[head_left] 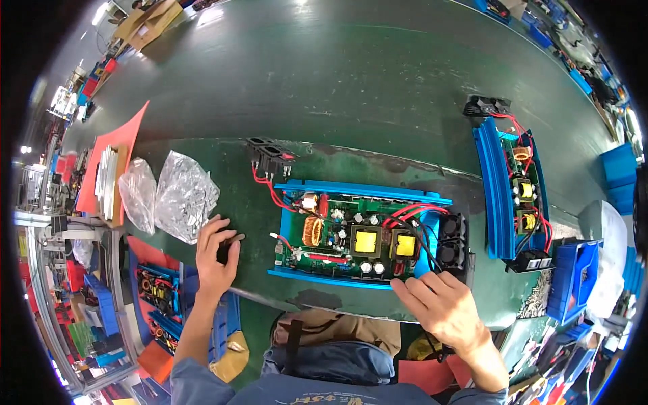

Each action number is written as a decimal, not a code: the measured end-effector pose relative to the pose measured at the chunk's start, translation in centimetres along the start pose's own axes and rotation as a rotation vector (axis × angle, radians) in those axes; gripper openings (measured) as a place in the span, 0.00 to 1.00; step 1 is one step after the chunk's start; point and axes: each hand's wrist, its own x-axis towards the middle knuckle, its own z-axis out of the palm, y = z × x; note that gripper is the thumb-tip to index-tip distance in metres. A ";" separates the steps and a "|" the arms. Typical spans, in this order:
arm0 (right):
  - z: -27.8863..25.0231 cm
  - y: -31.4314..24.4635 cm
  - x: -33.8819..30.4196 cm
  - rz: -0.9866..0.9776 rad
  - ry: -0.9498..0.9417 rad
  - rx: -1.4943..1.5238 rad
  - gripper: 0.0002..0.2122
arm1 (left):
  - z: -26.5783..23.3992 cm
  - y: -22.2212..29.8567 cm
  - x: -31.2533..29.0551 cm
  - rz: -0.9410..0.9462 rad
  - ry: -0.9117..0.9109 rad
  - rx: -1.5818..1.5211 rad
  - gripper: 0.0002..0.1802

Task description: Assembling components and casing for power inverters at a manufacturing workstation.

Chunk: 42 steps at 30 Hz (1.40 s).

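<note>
The open blue metal chassis with a green circuit board inside (361,233) lies flat near the front edge of the green table (351,88), its lid off. The board looks fully populated: two yellow transformers, a copper-wound toroid coil, capacitors, and red and black wires running to the two black fans at its right end. A black socket block (270,154) hangs on red leads just beyond its back left corner. Judging from this, the wiring is in place but the unit is not yet closed, so the work seems somewhere in the middle.

The right hand (442,307) rests on the front right corner of the chassis, fingers spread and lightly curled, fingertips touching the edge beside the fans; it grips nothing that I can see.

The left hand (217,255) lies well to the left of the chassis, near the front edge of the table, fingers pinched together on a small dark part (229,241); what the part is cannot be told. Just beyond it sit two crumpled clear plastic bags (169,192).

A second blue chassis with a board (513,196) stands toward the right edge, well apart from both hands
</note>
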 end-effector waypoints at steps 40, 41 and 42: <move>6.0 -9.2 3.1 0.769 0.293 0.403 0.14 | -2.9 1.8 11.0 0.106 0.156 -0.196 0.22; 6.1 -9.0 3.1 0.764 0.294 0.387 0.13 | -3.2 1.5 12.2 0.174 0.142 -0.129 0.23; 6.4 -8.4 2.8 0.764 0.306 0.365 0.13 | -2.7 1.0 13.2 0.251 0.127 -0.064 0.23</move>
